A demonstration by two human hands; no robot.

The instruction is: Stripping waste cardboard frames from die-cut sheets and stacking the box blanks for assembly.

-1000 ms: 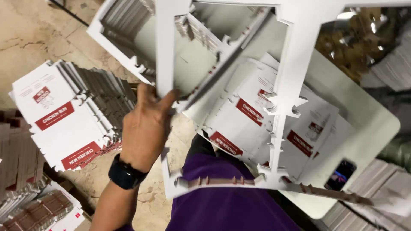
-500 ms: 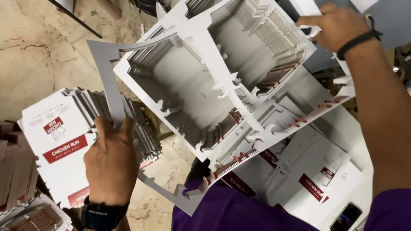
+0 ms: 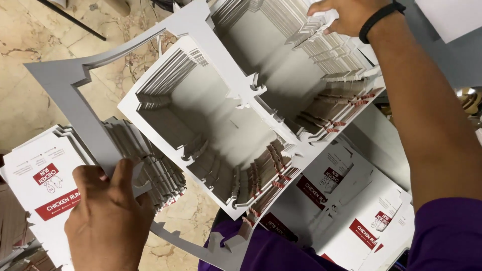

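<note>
Two hands: I grip the die-cut cardboard stack (image 3: 236, 125) aloft.
Left hand (image 3: 108, 216): clamps frame strip.
Right hand (image 3: 346, 15): pinches far edge.
Handling: seems light, floppy; support both ends.
Below: printed box blanks (image 3: 45, 185).

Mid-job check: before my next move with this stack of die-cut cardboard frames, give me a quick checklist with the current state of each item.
1. Left hand grips the loose grey frame strip: ok.
2. Right hand on the far edge of the die-cut waste stack: ok, fingertips touching.
3. Stack layers aligned: not ok, edges fan out in steps.
4. Stack level: not ok, tilted.
5. Printed carton blanks at the left clear of the stack: ok.
6. Support beneath the stack: cannot tell, hidden.
</note>
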